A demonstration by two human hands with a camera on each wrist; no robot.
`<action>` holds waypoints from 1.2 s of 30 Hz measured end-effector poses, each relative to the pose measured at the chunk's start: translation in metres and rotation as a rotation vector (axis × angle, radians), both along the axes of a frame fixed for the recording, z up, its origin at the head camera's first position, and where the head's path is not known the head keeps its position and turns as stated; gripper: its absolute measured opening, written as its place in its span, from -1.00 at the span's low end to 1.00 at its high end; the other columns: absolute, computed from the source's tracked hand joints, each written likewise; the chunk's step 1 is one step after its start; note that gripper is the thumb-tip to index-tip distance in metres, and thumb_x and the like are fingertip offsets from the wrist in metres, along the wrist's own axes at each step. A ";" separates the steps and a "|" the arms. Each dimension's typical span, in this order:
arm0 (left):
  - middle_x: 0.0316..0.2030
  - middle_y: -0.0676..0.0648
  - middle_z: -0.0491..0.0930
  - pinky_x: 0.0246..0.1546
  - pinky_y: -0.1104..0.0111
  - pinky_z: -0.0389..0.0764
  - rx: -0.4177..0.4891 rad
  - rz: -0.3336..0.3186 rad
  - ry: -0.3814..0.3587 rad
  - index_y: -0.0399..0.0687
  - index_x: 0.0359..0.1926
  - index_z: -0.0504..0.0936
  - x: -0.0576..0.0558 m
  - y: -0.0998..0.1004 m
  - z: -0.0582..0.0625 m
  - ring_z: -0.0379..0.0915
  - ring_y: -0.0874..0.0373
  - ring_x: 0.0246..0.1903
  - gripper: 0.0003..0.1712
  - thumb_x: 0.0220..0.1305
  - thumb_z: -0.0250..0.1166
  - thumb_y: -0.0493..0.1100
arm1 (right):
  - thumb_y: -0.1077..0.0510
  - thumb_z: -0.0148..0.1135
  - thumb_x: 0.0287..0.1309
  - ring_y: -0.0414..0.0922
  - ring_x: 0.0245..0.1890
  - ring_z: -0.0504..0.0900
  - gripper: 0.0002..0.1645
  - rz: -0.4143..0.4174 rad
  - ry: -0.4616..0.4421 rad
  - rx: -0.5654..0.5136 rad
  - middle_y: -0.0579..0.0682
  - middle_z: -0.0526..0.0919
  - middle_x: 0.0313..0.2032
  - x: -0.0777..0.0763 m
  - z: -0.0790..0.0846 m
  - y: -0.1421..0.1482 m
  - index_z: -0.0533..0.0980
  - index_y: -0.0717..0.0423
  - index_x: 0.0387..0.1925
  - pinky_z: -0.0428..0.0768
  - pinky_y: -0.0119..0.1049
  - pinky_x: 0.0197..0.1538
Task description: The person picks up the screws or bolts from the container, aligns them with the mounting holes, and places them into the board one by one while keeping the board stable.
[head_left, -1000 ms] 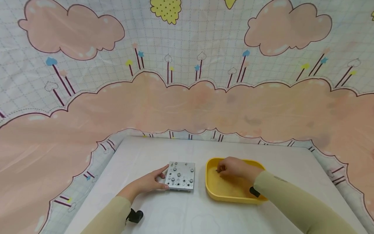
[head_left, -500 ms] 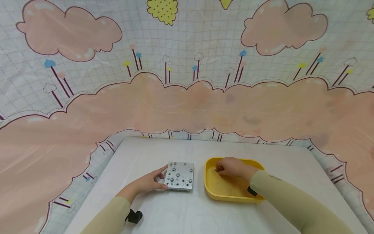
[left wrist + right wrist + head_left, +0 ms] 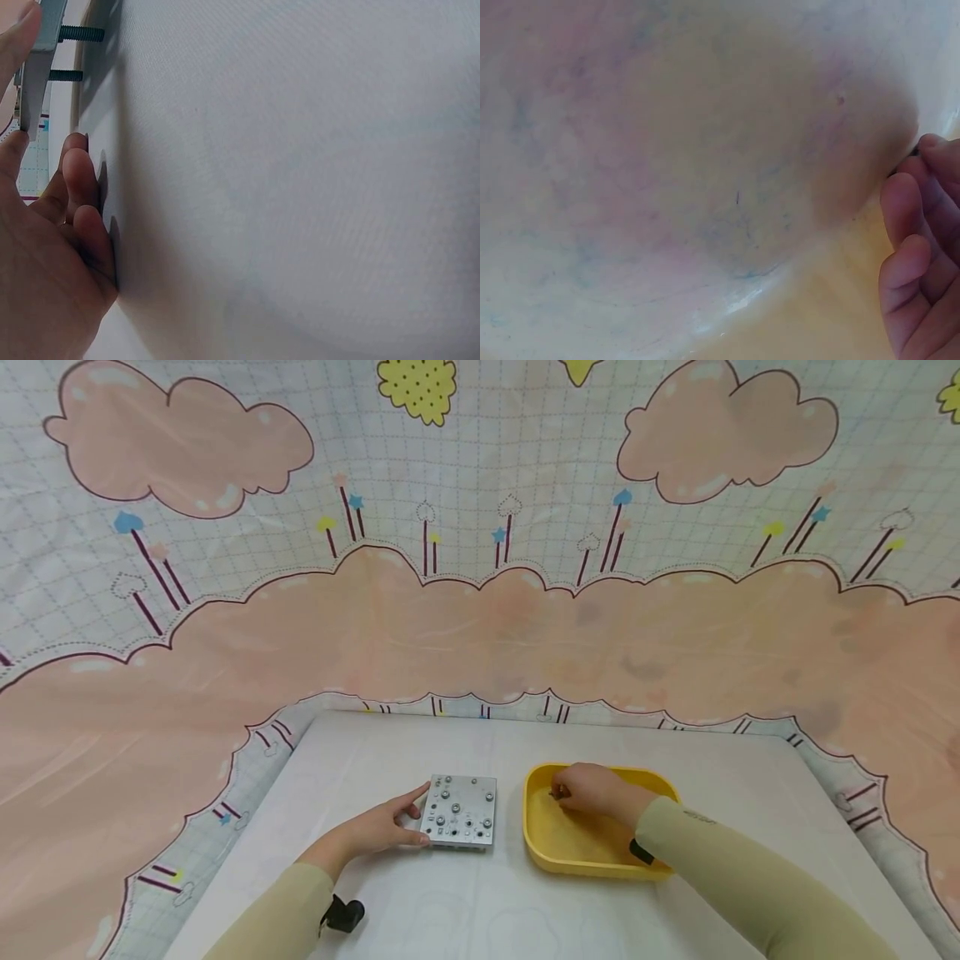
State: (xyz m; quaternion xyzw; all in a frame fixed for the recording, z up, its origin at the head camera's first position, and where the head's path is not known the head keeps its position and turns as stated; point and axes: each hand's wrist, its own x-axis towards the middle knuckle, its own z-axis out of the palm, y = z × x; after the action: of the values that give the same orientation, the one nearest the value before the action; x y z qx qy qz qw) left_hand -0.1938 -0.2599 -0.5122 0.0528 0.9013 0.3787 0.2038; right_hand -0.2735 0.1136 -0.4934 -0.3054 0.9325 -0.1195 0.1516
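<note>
My left hand (image 3: 378,828) holds a square metal plate (image 3: 472,793) by its left side, with the thumb and a finger at its near and far left corners. Screw heads and small holes dot the plate's top. In the left wrist view, threaded screws (image 3: 81,34) stick out of the plate (image 3: 37,82), and the other fingers (image 3: 81,176) curl beside the cloth. My right hand (image 3: 596,789) is inside a yellow tray (image 3: 551,865), near its left side. Its fingertips pinch a small dark piece (image 3: 915,151), mostly hidden, so its kind cannot be made out.
Both things stand on a table with a white cover (image 3: 420,910), the tray to the right of the plate with a narrow gap between. A patterned cloth (image 3: 480,635) hangs behind and around the table. Each wrist wears a black device (image 3: 345,914).
The whole head view has shifted slightly. My left hand keeps its hold on the plate, and my right hand stays in the tray with its fingertips together, hardly moving.
</note>
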 end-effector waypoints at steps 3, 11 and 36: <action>-0.03 0.01 0.39 -0.20 0.22 0.28 0.004 0.000 0.002 0.26 0.55 0.12 -0.001 0.000 -0.001 0.28 0.12 -0.25 0.15 0.00 0.56 0.10 | 0.13 0.37 0.22 -0.19 -0.43 0.44 -0.94 -0.013 -0.001 0.009 -0.20 0.51 -0.48 0.001 0.001 -0.002 0.61 -0.02 -0.34 0.49 -0.26 -0.19; -0.02 0.01 0.37 -0.23 0.24 0.27 0.012 -0.004 -0.003 0.25 0.55 0.12 0.000 0.000 -0.001 0.26 0.11 -0.26 0.16 -0.01 0.56 0.12 | 0.10 0.37 0.22 -0.18 -0.43 0.44 -0.93 -0.004 0.002 0.049 -0.20 0.49 -0.50 0.002 -0.001 -0.001 0.65 0.00 -0.32 0.49 -0.26 -0.17; 0.00 0.00 0.38 -0.27 0.25 0.29 0.003 -0.003 0.001 0.26 0.55 0.12 -0.002 -0.001 -0.002 0.28 0.10 -0.29 0.17 -0.03 0.56 0.15 | 0.10 0.34 0.23 -0.20 -0.39 0.46 -0.94 -0.005 -0.054 -0.074 -0.24 0.53 -0.43 0.008 0.018 0.009 0.59 -0.08 -0.28 0.48 -0.27 -0.21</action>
State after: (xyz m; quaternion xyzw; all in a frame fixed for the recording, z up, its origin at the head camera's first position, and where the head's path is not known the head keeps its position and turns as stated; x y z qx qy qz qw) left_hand -0.1958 -0.2607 -0.5139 0.0545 0.9007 0.3797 0.2038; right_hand -0.2653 0.1230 -0.4755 -0.3051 0.9237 -0.1627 0.1649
